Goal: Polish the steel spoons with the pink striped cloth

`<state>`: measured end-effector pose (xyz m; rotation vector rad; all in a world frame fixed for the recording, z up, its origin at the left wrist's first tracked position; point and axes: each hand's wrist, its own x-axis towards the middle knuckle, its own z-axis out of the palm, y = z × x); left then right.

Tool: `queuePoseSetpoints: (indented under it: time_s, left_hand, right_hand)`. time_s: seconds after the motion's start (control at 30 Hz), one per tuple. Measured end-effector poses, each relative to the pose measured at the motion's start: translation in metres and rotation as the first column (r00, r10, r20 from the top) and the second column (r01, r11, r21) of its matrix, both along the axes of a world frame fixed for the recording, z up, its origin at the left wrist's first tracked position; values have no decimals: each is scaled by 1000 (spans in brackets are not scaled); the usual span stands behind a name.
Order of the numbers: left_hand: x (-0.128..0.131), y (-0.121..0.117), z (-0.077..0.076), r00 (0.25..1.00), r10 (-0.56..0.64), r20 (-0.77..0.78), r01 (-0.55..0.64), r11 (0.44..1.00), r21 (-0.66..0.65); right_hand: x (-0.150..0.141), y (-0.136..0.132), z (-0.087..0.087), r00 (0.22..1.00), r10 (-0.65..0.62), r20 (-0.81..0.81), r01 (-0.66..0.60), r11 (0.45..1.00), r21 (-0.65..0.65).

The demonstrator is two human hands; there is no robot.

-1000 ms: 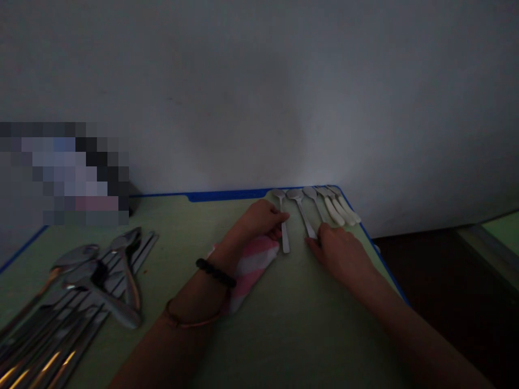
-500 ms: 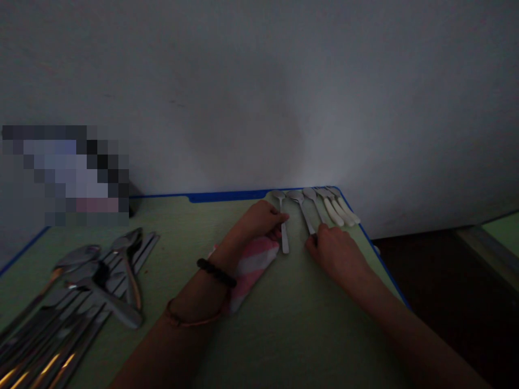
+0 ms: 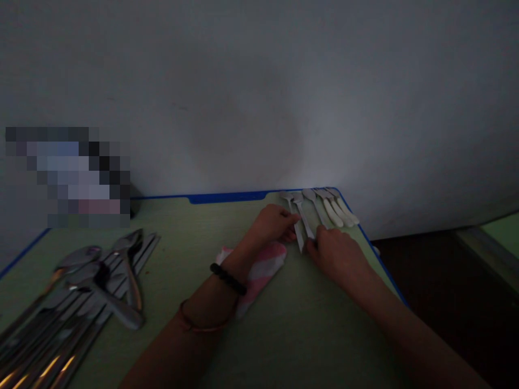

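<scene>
My left hand (image 3: 279, 222) pinches the handle of a metal spoon (image 3: 298, 233) that lies on the table with its bowl toward the wall. A pink and white striped cloth (image 3: 265, 267) rests under the wrist and palm of that hand; whether the fingers grip it too is hidden. Close by, my right hand (image 3: 338, 251) is closed at the handle end of a second spoon (image 3: 305, 219). A third spoon (image 3: 316, 208) lies just beyond, its handle end covered by the right hand's knuckles. Several white-handled forks (image 3: 338, 210) lie side by side to the right.
A pile of metal cutlery (image 3: 97, 292), with spoons on top of long-handled pieces, covers the table's left side. The pale green tabletop (image 3: 182, 227) has a blue edge against a grey wall (image 3: 243, 97). A blurred-out object (image 3: 81, 173) stands at the back left.
My left hand has moved right with the leftmost spoon, which now lies tilted and close against the second spoon. The cloth has shifted right as well. My right hand has hardly moved.
</scene>
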<state>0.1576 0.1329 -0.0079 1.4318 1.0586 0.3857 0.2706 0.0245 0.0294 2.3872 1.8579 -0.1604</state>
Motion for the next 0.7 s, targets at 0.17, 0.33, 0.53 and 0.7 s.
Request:
queuePoseSetpoints:
  time_s: [0.17,0.33,0.53,0.7]
  left_hand:
    - [3,-2,-1,999,-5,54,5,1000,1]
    - [-6,5,0,1000,-12,-18,12,1000,11]
    - [-11,7,0,992,-52,-115,63,993,100]
    - [-12,8,-4,985,-75,-158,100,983,153]
  right_hand:
    - [5,-1,1,1000,-6,-8,7,997,73]
    - [3,9,-3,999,28,-31,-25,996,85]
    - [5,52,1,998,63,22,-65,991,120]
    - [5,80,-2,991,127,43,-130,990,56]
